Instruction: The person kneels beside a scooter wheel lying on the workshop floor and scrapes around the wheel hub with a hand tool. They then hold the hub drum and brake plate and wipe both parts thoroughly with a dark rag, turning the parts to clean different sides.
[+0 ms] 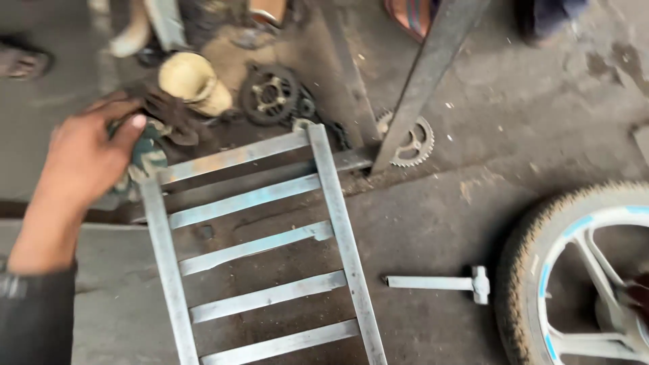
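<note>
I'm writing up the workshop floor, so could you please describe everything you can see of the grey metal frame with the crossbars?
The metal frame looks like a short ladder: two long side rails joined by five flat crossbars, all grey steel with bluish paint traces and a rusty patch on the top bar. It lies flat on the dirty concrete floor, tilted slightly, its lower end cut off by the picture edge. The left hand, clutching a rag, is at its top left corner. A small hammer-like tool lies apart to its right.

Crumpled camouflage-patterned rag (145, 157), gripped in left hand (88, 159), pressed at top-left corner of grey slatted metal frame (260, 247), frame flat on floor.
</note>
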